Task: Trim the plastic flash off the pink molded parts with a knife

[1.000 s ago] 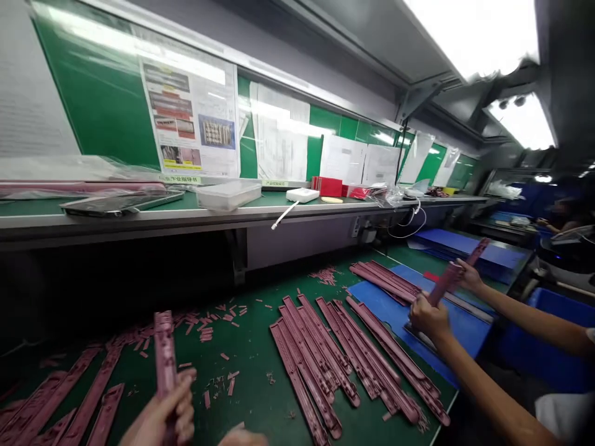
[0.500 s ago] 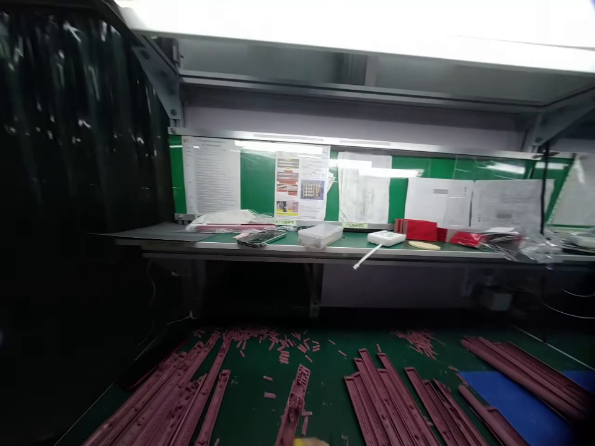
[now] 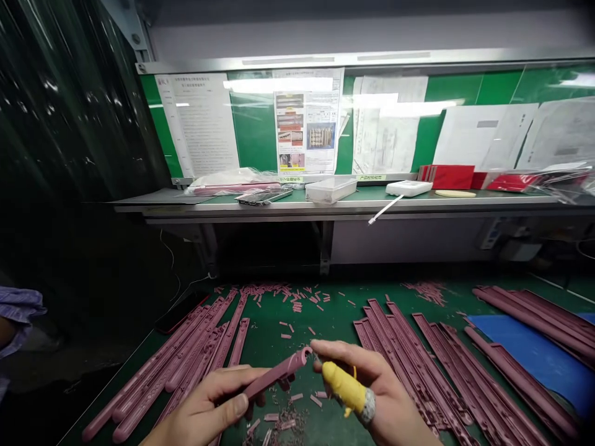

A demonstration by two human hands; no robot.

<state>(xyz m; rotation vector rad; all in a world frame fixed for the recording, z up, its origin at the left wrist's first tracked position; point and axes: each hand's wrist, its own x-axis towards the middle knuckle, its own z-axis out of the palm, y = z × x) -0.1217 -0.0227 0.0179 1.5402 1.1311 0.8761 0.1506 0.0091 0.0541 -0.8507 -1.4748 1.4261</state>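
My left hand (image 3: pixel 214 399) grips a long mauve plastic part (image 3: pixel 274 379) between thumb and fingers, its hollow end tilted up to the right. Close to that end is my right hand (image 3: pixel 367 390), its thumb wrapped in a yellow finger cover (image 3: pixel 344 385) with a grey band at the base. The right fingers are curled near the thumb. Something small and dark shows by the fingertips, but I cannot make out what it is. Below the hands, small mauve pieces (image 3: pixel 287 425) and fine shavings lie on the green work surface (image 3: pixel 341 427).
Long mauve parts (image 3: pixel 186 347) lie in a row at left; more mauve parts (image 3: pixel 400 353) lie at right, some by a blue sheet (image 3: pixel 525 353). Loose offcuts (image 3: pixel 297 303) are scattered at the back. A shelf (image 3: pixel 279 209) carries a clear box (image 3: pixel 330 189). A person's sleeve (image 3: pixel 21 310) shows at left.
The view has tilted down and closer to the bench. Both hands and the held mauve part now show fully; before, only a bit of yellow and the part's end showed at the bottom.
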